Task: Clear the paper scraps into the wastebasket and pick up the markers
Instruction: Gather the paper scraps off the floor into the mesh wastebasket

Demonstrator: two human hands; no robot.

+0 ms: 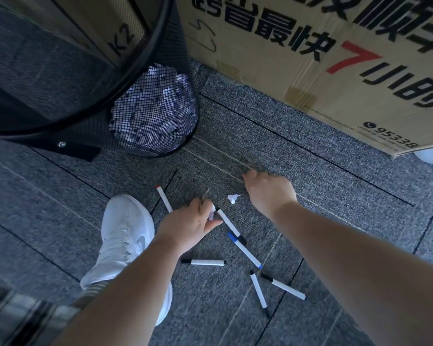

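Markers on carpet (pixel 310 151): six. Loose paper scrap (pixel 233 198): one. My left hand (pixel 193 224) pinches another scrap; right hand (pixel 268 191) curled, grip unclear.

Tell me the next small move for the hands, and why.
Probably the right hand should pinch up the loose paper scrap lying on the carpet just beside it. The left hand already seems to hold a scrap, the markers can wait, and the wastebasket, already holding paper, stands close ahead for dropping both.
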